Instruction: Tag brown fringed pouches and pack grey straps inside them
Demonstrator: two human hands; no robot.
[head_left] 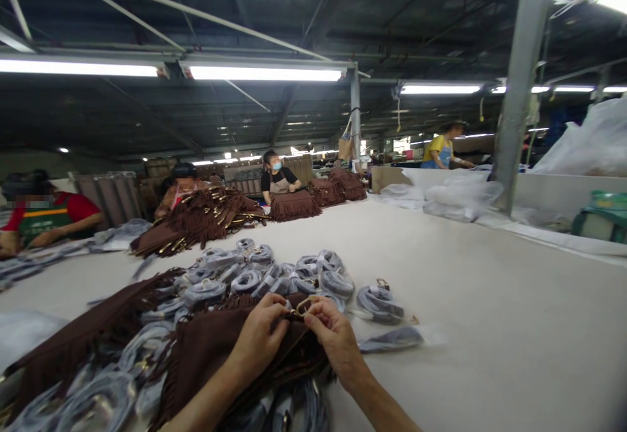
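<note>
The brown fringed bag (210,353) lies under your hands on the surface (490,327).
Your left hand (259,340) and right hand (333,337) both pinch its gold ring (304,306) between their fingers; wrapped grey straps (274,275) lie just beyond.

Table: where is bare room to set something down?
Bare table right of the right hand, out to the post and plastic bags. Crowded left and ahead: wrapped straps and the brown fringed bag in the left hand.

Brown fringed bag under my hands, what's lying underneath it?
Plastic-wrapped straps stick out from beneath the bag on the white table. What lies directly under its middle is covered by the bag itself.
</note>
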